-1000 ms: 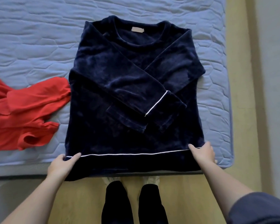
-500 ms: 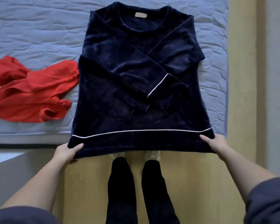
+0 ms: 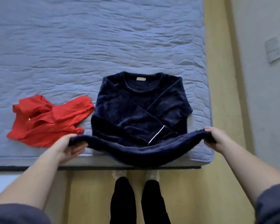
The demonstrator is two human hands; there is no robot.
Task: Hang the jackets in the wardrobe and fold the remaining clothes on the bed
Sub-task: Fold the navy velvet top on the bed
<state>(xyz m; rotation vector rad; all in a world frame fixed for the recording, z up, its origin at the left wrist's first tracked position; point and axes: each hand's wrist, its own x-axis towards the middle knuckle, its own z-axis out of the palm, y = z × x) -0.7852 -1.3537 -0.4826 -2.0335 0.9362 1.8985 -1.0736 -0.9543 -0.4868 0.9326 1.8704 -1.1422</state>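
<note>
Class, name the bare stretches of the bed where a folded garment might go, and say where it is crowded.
The blue quilted mattress is bare across its far part, beyond the crumpled red garment and the navy velvet sweatshirt. A narrow strip runs right of the sweatshirt. The near edge is crowded: both garments, plus left hand and right hand gripping the hem.

The lifted hem of the navy sweater (image 3: 136,107) covers its lower front and sleeve ends, its collar label (image 3: 141,78) is too small to read, and the bed (image 3: 87,46) runs off top and left.
</note>
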